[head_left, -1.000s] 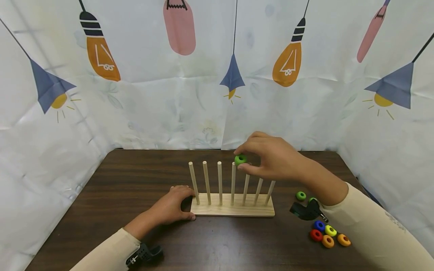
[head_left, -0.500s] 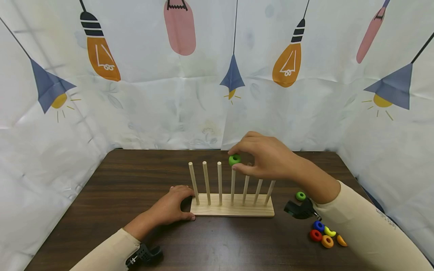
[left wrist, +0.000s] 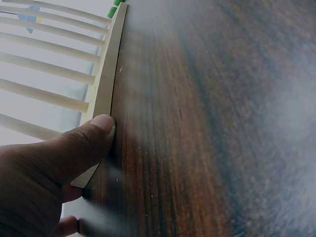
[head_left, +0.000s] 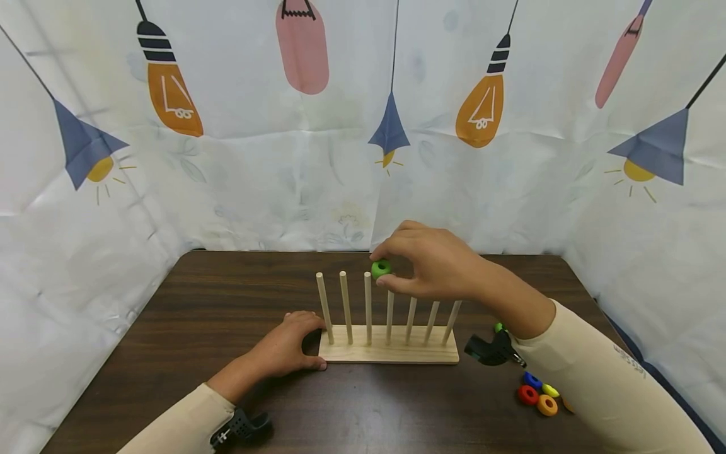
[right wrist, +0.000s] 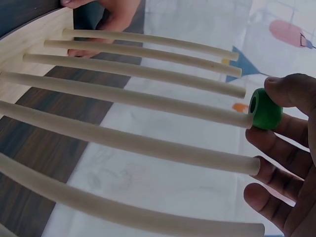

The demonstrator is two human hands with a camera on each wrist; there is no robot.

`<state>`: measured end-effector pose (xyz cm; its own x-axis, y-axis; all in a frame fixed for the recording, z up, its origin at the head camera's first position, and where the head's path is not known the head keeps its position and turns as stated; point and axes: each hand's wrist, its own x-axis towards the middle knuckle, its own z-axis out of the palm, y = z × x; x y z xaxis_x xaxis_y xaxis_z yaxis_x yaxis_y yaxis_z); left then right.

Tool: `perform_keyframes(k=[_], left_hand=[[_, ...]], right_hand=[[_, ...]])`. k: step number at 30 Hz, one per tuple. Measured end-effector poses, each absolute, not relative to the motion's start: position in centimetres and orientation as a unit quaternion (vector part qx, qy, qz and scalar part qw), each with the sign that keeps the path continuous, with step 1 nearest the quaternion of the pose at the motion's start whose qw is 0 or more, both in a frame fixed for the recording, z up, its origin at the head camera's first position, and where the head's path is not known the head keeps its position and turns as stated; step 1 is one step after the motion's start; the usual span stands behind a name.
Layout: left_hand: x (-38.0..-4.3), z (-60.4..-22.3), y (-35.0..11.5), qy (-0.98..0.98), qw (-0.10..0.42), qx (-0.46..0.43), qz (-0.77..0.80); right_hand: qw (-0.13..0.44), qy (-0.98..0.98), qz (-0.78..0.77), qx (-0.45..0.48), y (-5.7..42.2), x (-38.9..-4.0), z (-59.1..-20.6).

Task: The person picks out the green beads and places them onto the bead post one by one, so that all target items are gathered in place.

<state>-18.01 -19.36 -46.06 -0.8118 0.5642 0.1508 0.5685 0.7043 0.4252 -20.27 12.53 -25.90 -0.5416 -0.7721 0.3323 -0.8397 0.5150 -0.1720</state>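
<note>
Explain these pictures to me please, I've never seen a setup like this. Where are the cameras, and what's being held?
There is no machine arm here, just a person's two bare hands. The wide picture comes from a camera on their head, looking forward and down. The other two come from cameras on the wrists, each looking at its own hand's work.

On the dark table stands a wooden stand with seven upright pegs. The left hand grips its left end. The right hand pinches a green ring up by the peg tips.

More rings lie to the right, including a red ring, an orange ring and a blue ring. The right sleeve partly hides that area.
</note>
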Motion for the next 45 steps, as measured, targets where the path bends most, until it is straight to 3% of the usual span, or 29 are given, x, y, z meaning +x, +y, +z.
perform_keyframes(k=[45], left_hand=[[-17.8, -45.7, -19.5, -0.923, -0.026, -0.296, -0.246]], right_hand=[[0.082, -0.857, 0.177, 0.477, 8.0, -21.3, -25.6]])
